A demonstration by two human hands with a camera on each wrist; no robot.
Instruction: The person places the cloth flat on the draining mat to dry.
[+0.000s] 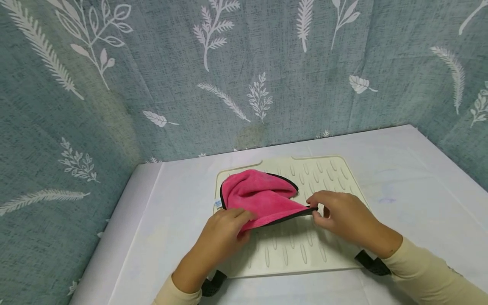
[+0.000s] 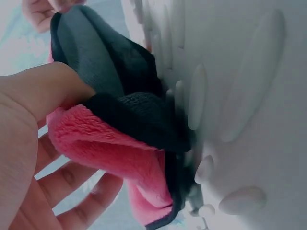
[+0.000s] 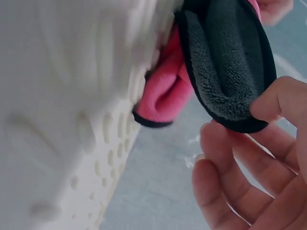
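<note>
A pink plush cloth with black edging lies bunched over a cream ridged mat; its grey underside shows in both wrist views. My left hand pinches the cloth's near left edge between thumb and fingers. At the near right, my right hand pinches a pointed corner of the black border, raised off the mat. Between the two hands the near edge runs fairly taut. The far part of the cloth stays folded and rumpled. In the right wrist view, the thumb and fingertips meet at the edging.
The mat lies on a table with a white cover. A blue-green curtain with white leaf prints stands behind and along the sides. A small pale tag sticks out at the cloth's left edge.
</note>
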